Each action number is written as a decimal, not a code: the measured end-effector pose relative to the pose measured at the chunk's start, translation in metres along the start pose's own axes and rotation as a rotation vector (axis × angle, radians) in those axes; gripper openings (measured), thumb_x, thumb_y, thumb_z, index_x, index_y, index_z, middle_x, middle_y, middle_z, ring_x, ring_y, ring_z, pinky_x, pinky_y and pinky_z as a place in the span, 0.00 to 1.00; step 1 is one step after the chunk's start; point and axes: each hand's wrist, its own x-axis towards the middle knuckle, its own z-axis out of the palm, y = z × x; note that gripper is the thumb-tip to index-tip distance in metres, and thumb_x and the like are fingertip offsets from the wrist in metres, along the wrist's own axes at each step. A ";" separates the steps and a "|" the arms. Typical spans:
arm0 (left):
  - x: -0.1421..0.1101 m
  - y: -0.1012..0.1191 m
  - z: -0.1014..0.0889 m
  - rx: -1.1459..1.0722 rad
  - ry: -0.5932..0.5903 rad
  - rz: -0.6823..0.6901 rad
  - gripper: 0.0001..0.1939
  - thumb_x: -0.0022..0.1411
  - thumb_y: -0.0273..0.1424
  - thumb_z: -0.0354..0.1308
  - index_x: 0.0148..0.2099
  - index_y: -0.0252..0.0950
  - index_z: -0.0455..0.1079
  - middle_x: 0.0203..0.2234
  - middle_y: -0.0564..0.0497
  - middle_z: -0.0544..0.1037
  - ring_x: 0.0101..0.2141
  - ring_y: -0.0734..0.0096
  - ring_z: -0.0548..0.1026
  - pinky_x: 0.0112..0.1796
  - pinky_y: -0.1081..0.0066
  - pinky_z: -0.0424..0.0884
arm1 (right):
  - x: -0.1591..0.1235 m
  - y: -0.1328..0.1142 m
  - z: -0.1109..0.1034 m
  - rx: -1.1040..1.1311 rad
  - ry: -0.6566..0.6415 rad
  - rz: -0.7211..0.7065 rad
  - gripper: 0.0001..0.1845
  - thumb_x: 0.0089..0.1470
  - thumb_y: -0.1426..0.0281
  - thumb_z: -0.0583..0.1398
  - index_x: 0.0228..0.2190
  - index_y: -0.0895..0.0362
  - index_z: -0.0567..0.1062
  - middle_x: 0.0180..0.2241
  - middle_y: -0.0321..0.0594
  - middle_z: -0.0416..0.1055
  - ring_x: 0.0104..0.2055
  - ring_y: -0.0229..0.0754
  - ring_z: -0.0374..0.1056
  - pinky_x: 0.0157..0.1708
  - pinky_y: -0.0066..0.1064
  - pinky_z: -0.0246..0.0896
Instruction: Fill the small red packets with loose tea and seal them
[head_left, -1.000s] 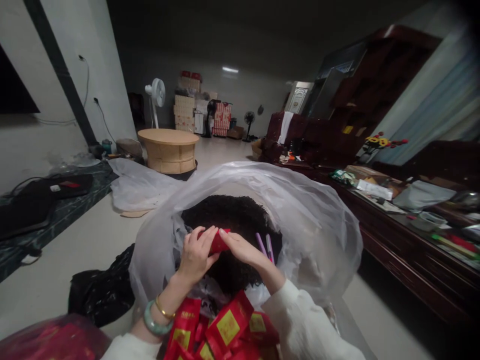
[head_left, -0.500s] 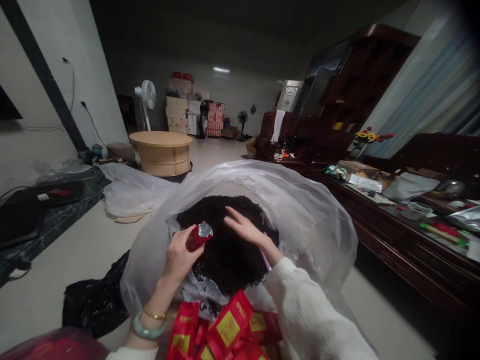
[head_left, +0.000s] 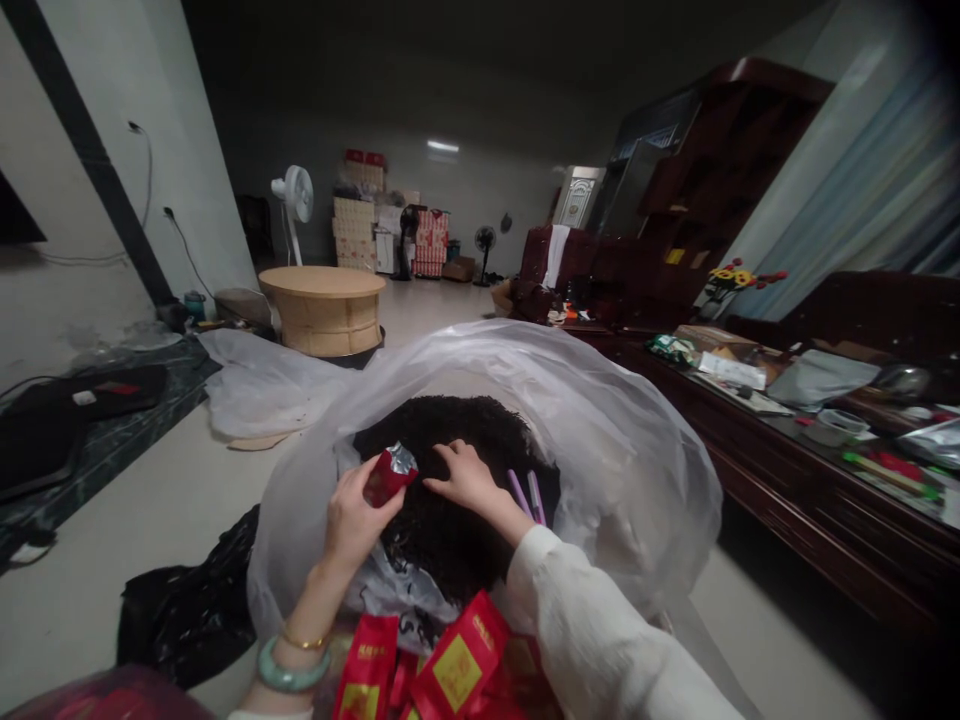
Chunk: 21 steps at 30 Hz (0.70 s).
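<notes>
My left hand grips a small red packet, whose open top shows a silver foil lining. Dark, dry loose leaves, like tea, fill a large clear plastic bag in front of me. Over the leaves, just right of the packet, my right hand has its fingers apart and curved, with nothing visible in them. Beside its wrist, two purple strips stick up from the leaves; their kind is unclear. Several red packets with yellow labels lie close to me, below the leaves.
A black plastic bag lies on the floor at left. Farther off stand a round wooden table and a white fan. A long dark wooden table at right carries clutter. Stacked boxes line the back wall.
My right hand has moved slightly left and down, its fingers now more bent and nearer the packet. The left hand's packet has shifted slightly left. More of the purple strips shows.
</notes>
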 end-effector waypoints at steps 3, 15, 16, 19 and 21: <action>0.003 0.002 0.003 -0.016 0.012 0.001 0.22 0.51 0.36 0.62 0.49 0.36 0.71 0.38 0.45 0.79 0.39 0.58 0.77 0.41 0.64 0.73 | 0.004 0.004 -0.002 -0.007 -0.046 0.058 0.38 0.49 0.56 0.63 0.58 0.57 0.63 0.51 0.55 0.65 0.53 0.57 0.62 0.45 0.43 0.63; 0.007 0.002 0.008 -0.060 -0.051 -0.068 0.21 0.50 0.32 0.60 0.48 0.35 0.70 0.39 0.45 0.76 0.32 0.67 0.76 0.31 0.70 0.75 | 0.023 0.007 0.011 0.376 0.028 0.039 0.17 0.43 0.70 0.66 0.40 0.53 0.77 0.40 0.42 0.68 0.40 0.43 0.66 0.40 0.33 0.59; 0.007 0.002 0.008 -0.055 -0.054 -0.075 0.21 0.50 0.33 0.60 0.48 0.36 0.69 0.39 0.46 0.76 0.33 0.67 0.76 0.31 0.69 0.75 | 0.024 0.010 0.012 0.555 0.083 0.069 0.13 0.40 0.74 0.66 0.33 0.54 0.78 0.36 0.39 0.69 0.39 0.42 0.66 0.41 0.33 0.59; 0.008 0.005 0.009 -0.010 -0.060 -0.101 0.20 0.50 0.37 0.61 0.45 0.37 0.67 0.37 0.47 0.75 0.34 0.63 0.76 0.33 0.66 0.75 | 0.031 0.019 0.013 1.056 0.235 0.203 0.10 0.33 0.81 0.65 0.21 0.55 0.76 0.28 0.34 0.69 0.38 0.40 0.65 0.44 0.32 0.59; 0.009 0.008 0.010 0.041 -0.065 -0.113 0.20 0.50 0.39 0.62 0.43 0.37 0.66 0.34 0.48 0.75 0.35 0.60 0.76 0.35 0.63 0.74 | 0.035 0.025 0.014 1.225 0.286 0.267 0.08 0.34 0.79 0.65 0.22 0.55 0.75 0.27 0.33 0.69 0.37 0.39 0.65 0.42 0.30 0.61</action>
